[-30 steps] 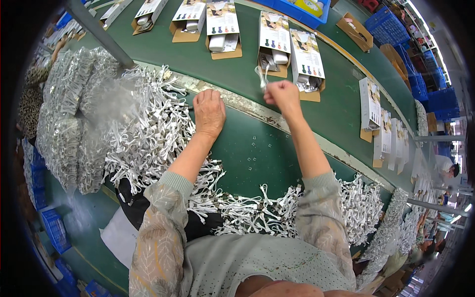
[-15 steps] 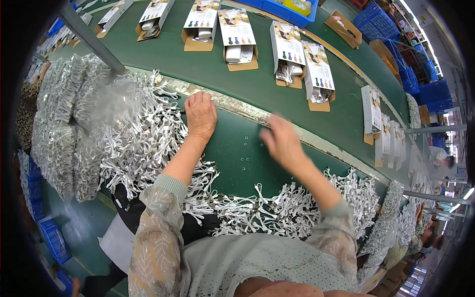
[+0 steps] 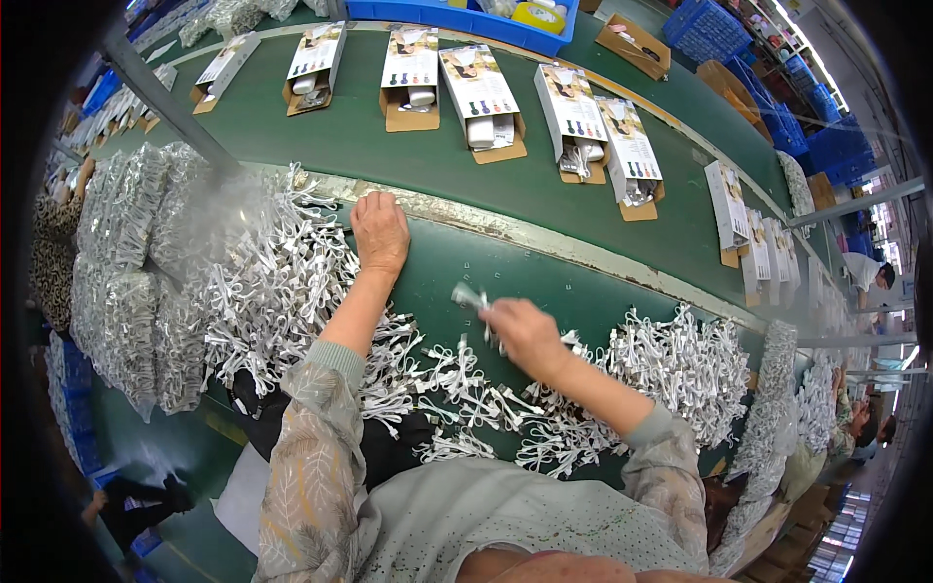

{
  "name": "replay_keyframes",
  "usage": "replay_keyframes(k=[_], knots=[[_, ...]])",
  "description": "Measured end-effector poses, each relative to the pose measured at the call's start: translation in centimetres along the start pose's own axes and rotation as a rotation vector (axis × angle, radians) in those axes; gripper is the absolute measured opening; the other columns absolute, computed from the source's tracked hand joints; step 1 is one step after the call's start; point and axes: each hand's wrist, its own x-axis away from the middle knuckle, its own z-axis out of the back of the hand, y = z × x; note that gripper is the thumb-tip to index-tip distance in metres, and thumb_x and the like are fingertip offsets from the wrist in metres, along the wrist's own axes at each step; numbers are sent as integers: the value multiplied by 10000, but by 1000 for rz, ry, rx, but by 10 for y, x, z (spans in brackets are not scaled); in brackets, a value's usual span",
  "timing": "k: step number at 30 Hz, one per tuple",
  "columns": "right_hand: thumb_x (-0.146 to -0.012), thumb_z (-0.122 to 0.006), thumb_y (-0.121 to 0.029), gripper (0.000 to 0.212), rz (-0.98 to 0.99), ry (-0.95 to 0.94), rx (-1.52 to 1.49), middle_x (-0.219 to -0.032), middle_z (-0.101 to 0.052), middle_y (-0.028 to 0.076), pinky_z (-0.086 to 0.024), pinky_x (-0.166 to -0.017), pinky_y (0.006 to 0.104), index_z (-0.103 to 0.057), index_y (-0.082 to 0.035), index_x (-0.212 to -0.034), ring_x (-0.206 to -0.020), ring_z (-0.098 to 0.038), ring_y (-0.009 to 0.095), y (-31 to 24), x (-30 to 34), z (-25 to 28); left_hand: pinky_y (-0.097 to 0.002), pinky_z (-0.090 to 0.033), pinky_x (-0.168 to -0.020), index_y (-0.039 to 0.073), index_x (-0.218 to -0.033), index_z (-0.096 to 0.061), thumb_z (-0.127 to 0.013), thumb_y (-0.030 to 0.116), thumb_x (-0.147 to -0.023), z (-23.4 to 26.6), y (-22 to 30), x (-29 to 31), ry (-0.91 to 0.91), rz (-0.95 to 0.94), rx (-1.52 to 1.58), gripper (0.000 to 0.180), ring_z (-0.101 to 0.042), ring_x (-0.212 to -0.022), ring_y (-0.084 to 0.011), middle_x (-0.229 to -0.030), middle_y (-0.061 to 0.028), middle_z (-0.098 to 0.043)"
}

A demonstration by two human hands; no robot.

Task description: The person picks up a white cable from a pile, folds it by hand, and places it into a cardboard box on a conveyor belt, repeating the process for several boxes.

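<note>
Beside the rail, my left hand (image 3: 380,233) is closed with its fingers curled down on the green work surface. Whatever may be under those fingers is hidden. A large heap of short, white looped cables (image 3: 277,291) lies against its left side. My right hand (image 3: 525,337) is over the middle of the work surface, pinching a white cable (image 3: 483,303) whose far end is smeared by motion. Below and to the right of that hand spreads another heap of white cables (image 3: 675,374). Several tiny U-shaped pieces (image 3: 528,255) lie scattered on the green surface.
Past the worn rail (image 3: 496,223), a green belt (image 3: 321,146) carries several open white boxes (image 3: 478,92) with white items inside. Clear bags of cables (image 3: 126,282) are stacked at left. A slanted metal post (image 3: 170,92) stands behind them. A blue bin (image 3: 466,24) sits at the back.
My right hand has moved from beside the rail toward me and left, and a white cable now shows in it. My left hand has hardly moved. Nearby cables have shifted.
</note>
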Motion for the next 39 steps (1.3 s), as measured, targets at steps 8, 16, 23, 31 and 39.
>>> replay_keyframes(k=[8, 16, 23, 31, 39], knots=[[-790, -662, -99, 282, -813, 365, -897, -855, -660, 57, -495, -628, 206, -580, 53, -1013, -722, -610, 98, 71, -88, 55, -410, -394, -850, 58, -863, -550, -564, 131, -796, 6, -2, -2, -14, 0, -17, 100, -519, -927, -279, -901, -102, -549], [-771, -589, -218, 236, -893, 267, 152, -655, -652, 111, -516, -574, 296, -686, -3, -788, -561, -633, 149, 204, -132, 42, -417, -395, -844, 49, -872, -535, -545, 103, -800, 4, 6, 0, 5, -32, 47, 91, -514, -911, -299, -903, -114, -533], [-814, -555, -79, 195, -312, 385, 366, -892, -618, 212, -469, -779, 469, -592, 4, -987, -854, -595, 386, 175, -132, 40, -404, -392, -850, 62, -863, -539, -599, 124, -778, 9, -1, -2, -27, -1, -29, 121, -514, -923, -281, -902, -98, -539], [-780, -614, -123, 170, -139, -89, 226, -998, -598, 139, -480, -787, 403, -626, -67, -940, -932, -568, 322, 101, -80, 21, -409, -394, -853, 57, -866, -541, -567, 110, -797, 4, -1, -3, 9, -14, 3, 91, -520, -921, -287, -900, -101, -544], [-765, -610, -200, 193, -532, 189, 292, -746, -634, 238, -502, -695, 472, -683, -22, -784, -730, -629, 395, 154, -145, 33, -408, -403, -826, 51, -866, -535, -555, 100, -802, 8, -3, 1, 23, -25, -9, 83, -519, -897, -291, -887, -104, -544]])
